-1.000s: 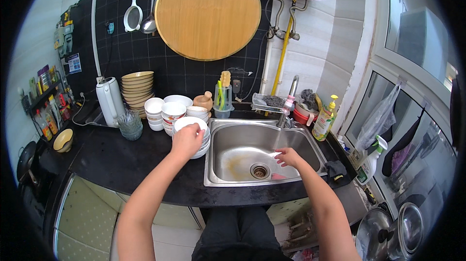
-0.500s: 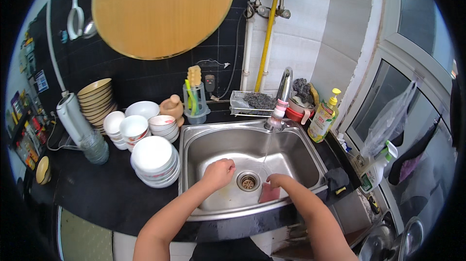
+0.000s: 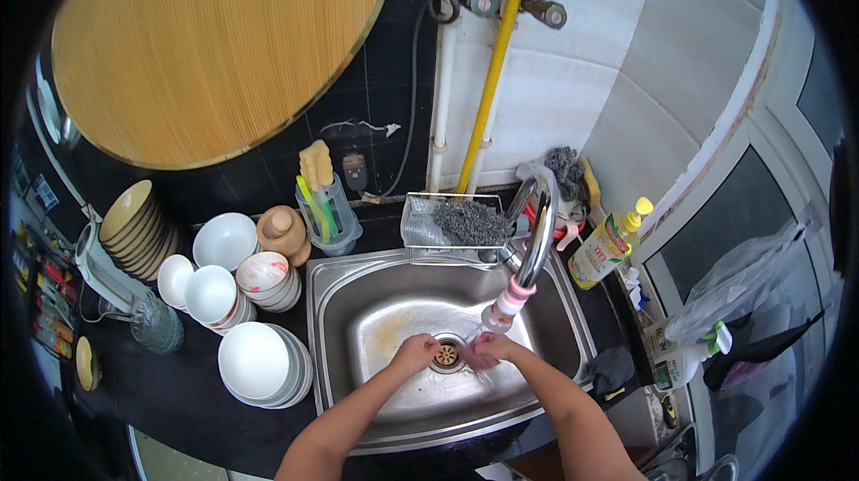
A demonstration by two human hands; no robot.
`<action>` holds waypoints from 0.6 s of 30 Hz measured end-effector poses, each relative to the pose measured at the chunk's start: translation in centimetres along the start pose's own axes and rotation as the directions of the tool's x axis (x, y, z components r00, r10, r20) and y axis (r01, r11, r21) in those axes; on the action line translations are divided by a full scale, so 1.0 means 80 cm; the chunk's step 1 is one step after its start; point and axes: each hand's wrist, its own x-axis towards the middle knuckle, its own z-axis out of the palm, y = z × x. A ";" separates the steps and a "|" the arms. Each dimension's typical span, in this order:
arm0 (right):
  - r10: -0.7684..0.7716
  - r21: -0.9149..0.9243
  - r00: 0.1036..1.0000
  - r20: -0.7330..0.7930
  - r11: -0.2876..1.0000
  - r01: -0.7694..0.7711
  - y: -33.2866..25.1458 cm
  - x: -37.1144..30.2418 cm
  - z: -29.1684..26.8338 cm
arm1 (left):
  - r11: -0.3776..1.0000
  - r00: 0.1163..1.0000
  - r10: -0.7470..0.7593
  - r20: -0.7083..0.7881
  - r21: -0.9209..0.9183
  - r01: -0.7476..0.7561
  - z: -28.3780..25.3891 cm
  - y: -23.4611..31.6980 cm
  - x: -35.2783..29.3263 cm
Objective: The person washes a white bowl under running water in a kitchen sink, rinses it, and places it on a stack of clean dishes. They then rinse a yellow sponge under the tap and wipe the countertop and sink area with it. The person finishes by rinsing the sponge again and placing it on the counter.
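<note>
Firstly, containers: one steel sink (image 3: 553,324), holding a pink cloth (image 3: 479,358), blurred, in the right hand just right of the drain (image 3: 446,356). One stack of white bowls (image 3: 255,362), left of the sink; one bowl stack with red marks (image 3: 268,280) behind it; further white bowls (image 3: 212,293) alongside. One tilted-looking stack of yellowish bowls (image 3: 134,230), far left. One clear holder (image 3: 338,238), containing green-handled and tan utensils. One wire rack (image 3: 422,232), containing grey scourers (image 3: 472,221). One pump bottle (image 3: 604,253), yellow-topped, right of the sink.

Surface (image 3: 170,400): black, carrying the above and a wooden mortar (image 3: 280,230). Room: round wooden board (image 3: 224,42) against black tiles; yellow hose (image 3: 494,78) on white tiled wall; window at right. Tap (image 3: 541,230): curved, chrome, its pink-ringed nozzle close above the right hand.

Hands: both forearms enter from the lower edge, reaching into the sink. Right hand (image 3: 497,347): grip closed on the cloth, finger detail blurred. Left hand (image 3: 415,353): beside the drain, fingers curled inward; whether its grip encloses anything, cannot tell.
</note>
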 end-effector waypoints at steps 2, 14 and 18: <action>0.015 0.378 0.998 -0.053 0.926 0.006 -0.039 -0.018 -0.007 | 0.992 0.994 -0.109 0.029 -0.064 0.110 0.019 -0.029 0.008; -0.090 0.788 0.963 -0.255 0.557 0.261 -0.144 -0.098 0.006 | 0.651 0.936 -0.328 0.127 -0.687 0.321 0.045 0.114 0.008; -0.080 0.696 0.971 -0.225 0.684 0.218 -0.161 -0.107 0.027 | 0.949 0.986 -0.165 -0.004 -0.273 0.158 0.044 0.124 -0.004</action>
